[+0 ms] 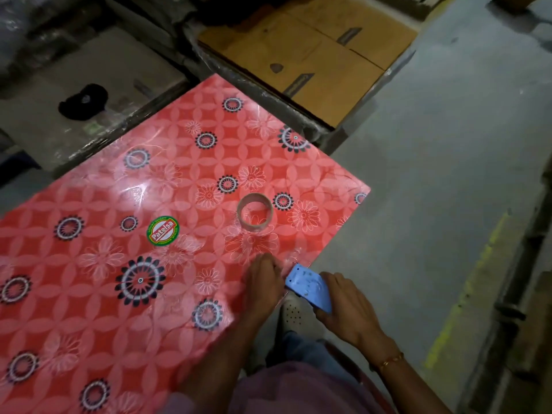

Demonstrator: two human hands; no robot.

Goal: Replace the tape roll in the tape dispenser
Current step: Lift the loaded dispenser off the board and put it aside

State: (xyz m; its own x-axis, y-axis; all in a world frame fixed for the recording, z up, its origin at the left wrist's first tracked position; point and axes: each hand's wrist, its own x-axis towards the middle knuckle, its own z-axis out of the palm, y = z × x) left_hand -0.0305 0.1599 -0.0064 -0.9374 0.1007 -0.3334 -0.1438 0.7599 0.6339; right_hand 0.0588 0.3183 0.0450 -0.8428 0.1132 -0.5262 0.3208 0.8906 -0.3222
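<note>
A blue tape dispenser (309,286) is gripped by the right hand (348,309) just off the red flowered table's (98,186) edge. The left hand (263,283) is pressed beside it. A cardboard tape core (255,212) is stood nearby on the table.

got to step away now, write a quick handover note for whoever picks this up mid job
Right hand: holds the blue tape dispenser at the near right edge of the red floral table.
Left hand: fingers at the dispenser's front end, apparently on clear tape; too blurred to tell the grip.
Cardboard tape core: stands on the table beyond the hands and looks used up, so the old roll is probably out.
Left: I cannot see whether a new roll is seated. Check that, then thread the tape across the cutter.
</note>
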